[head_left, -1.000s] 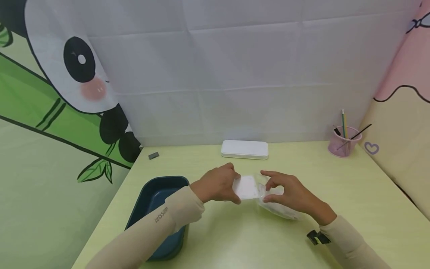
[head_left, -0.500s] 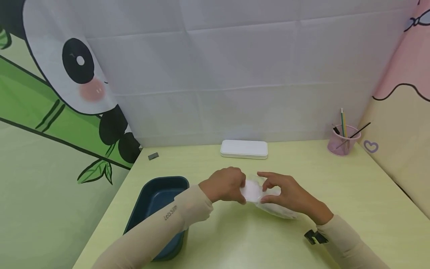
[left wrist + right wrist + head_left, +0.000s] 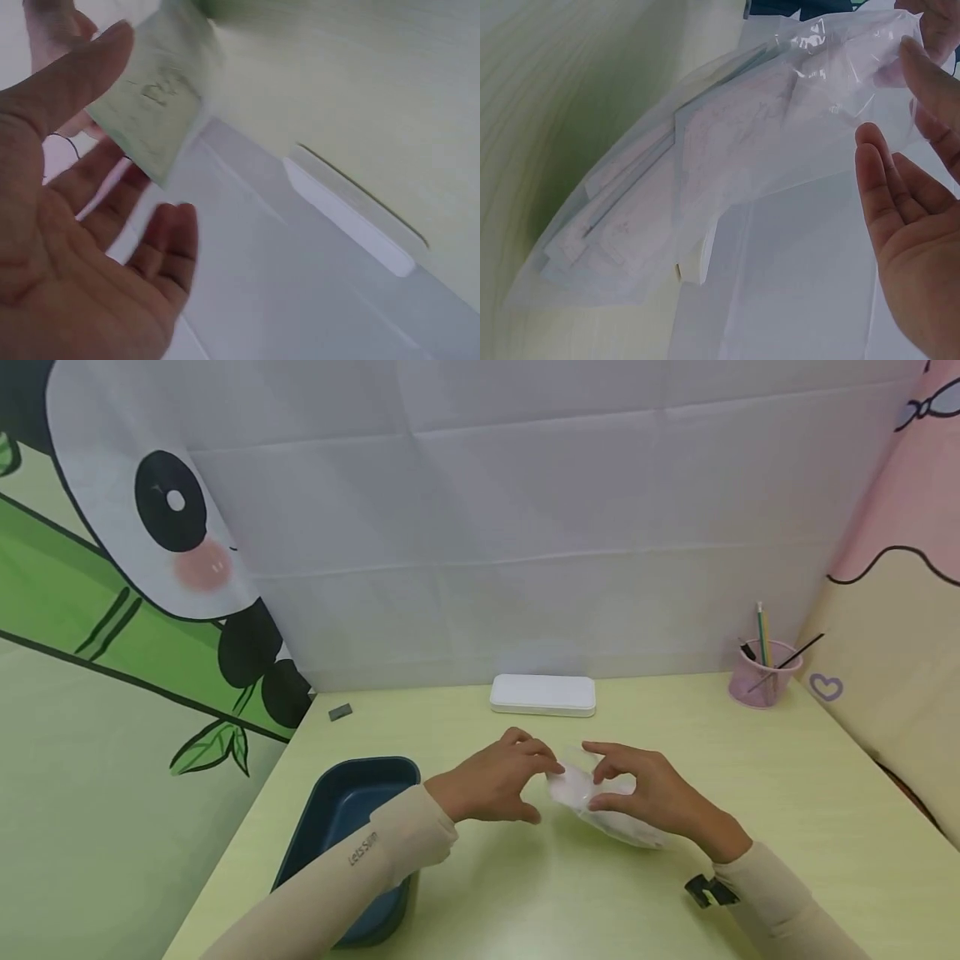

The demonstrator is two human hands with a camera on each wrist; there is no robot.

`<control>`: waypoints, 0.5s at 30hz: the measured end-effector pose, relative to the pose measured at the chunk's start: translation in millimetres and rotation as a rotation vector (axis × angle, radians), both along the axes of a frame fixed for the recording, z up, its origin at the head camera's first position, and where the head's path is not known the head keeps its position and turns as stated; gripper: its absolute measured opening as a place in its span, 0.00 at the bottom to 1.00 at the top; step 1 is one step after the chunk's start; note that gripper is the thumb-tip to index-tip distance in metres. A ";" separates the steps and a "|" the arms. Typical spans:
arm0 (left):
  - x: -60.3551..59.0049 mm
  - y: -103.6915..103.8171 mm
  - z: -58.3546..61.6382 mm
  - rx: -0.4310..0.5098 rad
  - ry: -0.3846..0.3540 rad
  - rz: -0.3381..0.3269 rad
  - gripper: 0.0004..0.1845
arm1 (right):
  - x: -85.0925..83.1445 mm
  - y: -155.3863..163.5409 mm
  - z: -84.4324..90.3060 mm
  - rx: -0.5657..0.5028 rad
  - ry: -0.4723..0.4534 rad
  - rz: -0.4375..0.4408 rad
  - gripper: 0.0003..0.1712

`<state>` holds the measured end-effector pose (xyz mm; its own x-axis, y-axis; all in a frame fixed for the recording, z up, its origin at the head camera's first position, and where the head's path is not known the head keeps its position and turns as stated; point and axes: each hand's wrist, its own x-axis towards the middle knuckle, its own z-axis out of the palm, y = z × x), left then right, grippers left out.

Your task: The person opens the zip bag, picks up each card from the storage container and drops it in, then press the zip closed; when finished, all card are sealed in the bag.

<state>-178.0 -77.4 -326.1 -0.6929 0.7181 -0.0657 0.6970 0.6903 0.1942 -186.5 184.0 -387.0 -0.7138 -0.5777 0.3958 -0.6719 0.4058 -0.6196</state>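
A clear plastic bag (image 3: 825,82) with several flat, faintly printed packets (image 3: 735,135) inside slants across the right wrist view. My right hand (image 3: 651,789) holds the bag near its mouth, its thumb (image 3: 934,79) against the film and its fingers spread a little. At the bag's left end is my left hand (image 3: 495,777), thumb and fingers apart, with the fingertips by the film. In the left wrist view a pale greenish flat packet (image 3: 154,97) with blurred markings appears beyond my left thumb; whether the fingers touch it I cannot tell.
A dark blue bin (image 3: 348,802) stands at the left, partly under my left sleeve. Along the back are a white flat case (image 3: 542,695) and a small grey piece (image 3: 340,712). A pink pencil cup (image 3: 763,675) stands at the back right.
My left hand pushed a white square packet rightward into the bag's mouth. Its thumb and fingers have since parted and drawn back left. The right hand stays nearly in place with the bag.
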 end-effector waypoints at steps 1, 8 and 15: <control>0.4 -4.3 -1.6 0.029 -0.009 -0.010 0.33 | 0.2 1.0 -0.6 -0.007 0.000 0.001 0.29; 2.8 -22.4 -10.9 0.107 -0.045 -0.035 0.37 | 1.3 5.4 -1.9 -0.033 -0.001 0.004 0.40; 6.1 -12.7 -17.5 -0.013 0.007 -0.068 0.32 | 1.6 1.6 -1.8 -0.051 0.021 0.007 0.41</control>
